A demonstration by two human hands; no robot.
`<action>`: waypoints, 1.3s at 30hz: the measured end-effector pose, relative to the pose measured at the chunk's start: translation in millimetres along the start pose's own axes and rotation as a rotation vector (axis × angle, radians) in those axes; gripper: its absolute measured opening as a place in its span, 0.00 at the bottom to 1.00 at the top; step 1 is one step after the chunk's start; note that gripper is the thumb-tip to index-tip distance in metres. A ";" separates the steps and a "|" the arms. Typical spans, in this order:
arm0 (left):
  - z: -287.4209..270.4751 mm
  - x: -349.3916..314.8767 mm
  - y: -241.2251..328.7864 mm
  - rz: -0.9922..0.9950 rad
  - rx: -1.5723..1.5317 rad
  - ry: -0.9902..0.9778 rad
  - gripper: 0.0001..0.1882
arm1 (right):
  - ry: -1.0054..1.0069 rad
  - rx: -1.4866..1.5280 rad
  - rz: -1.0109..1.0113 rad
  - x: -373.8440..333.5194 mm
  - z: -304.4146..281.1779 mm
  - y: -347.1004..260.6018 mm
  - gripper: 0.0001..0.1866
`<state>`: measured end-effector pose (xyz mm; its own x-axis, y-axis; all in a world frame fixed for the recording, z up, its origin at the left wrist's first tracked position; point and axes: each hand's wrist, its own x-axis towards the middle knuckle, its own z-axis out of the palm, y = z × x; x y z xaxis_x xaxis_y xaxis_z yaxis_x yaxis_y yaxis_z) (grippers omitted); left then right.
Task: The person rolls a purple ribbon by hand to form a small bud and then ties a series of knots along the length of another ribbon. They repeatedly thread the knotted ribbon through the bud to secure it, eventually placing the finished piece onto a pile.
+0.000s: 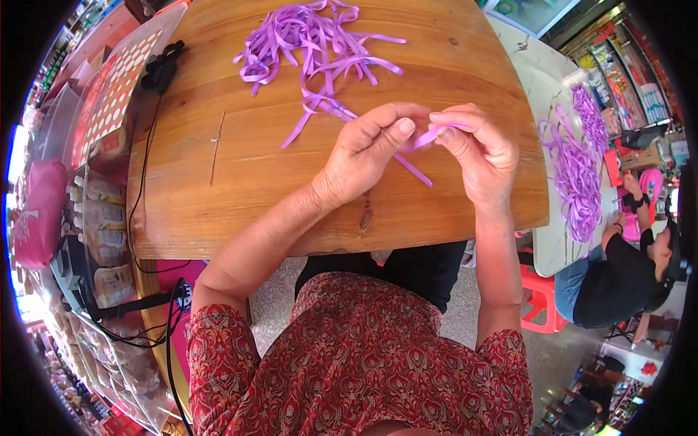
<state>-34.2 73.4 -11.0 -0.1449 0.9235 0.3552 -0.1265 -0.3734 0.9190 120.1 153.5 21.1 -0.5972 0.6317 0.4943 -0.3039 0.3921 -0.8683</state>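
Over the wooden table (262, 196) my two hands meet, a purple ribbon (427, 138) running between them. My left hand (363, 149) is closed, its thumb pressed against the forefinger on one part of the ribbon. Pinched between thumb and fingers of my right hand (486, 149) is another part, close by. One loose end hangs below the hands toward the tabletop. Farther away lies a tangled pile of purple ribbons (298, 36), some strands trailing toward my left hand. Where the fingers press, the ribbon's exact fold is hidden.
To the right, a white table (549, 243) bears more purple ribbons (574, 185). A person in black (618, 283) sits beyond it, near a red stool (542, 301). At the left stand a dotted box (123, 91), a black cable (149, 145) and packaged goods (105, 225).
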 end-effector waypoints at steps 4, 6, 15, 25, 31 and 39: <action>-8.9 -1.5 2.9 -0.237 -0.221 -0.140 0.15 | -0.069 -0.296 -0.166 3.8 -2.2 5.4 0.09; -6.3 -0.9 7.7 -0.266 -0.195 -0.104 0.14 | -0.083 -0.310 -0.173 4.0 -2.0 5.8 0.10; -9.8 -0.9 -3.8 -0.003 0.235 0.055 0.06 | -0.135 -0.389 -0.122 -5.4 -19.2 1.9 0.08; -5.5 -4.7 -3.6 0.606 0.984 0.113 0.10 | -0.061 -0.338 -0.007 -7.5 -21.0 -15.0 0.10; -8.8 -4.3 -7.3 0.733 1.163 0.053 0.16 | -0.162 -0.387 0.194 -16.7 -9.6 -11.3 0.11; -9.4 -8.4 -1.5 0.734 1.232 -0.009 0.16 | -0.220 -0.509 0.113 -19.4 -11.9 -3.1 0.08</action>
<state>-42.0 65.3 -17.0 0.2031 0.5608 0.8026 0.8894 -0.4485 0.0883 141.5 148.0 14.6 -0.7624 0.5557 0.3316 0.1348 0.6375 -0.7586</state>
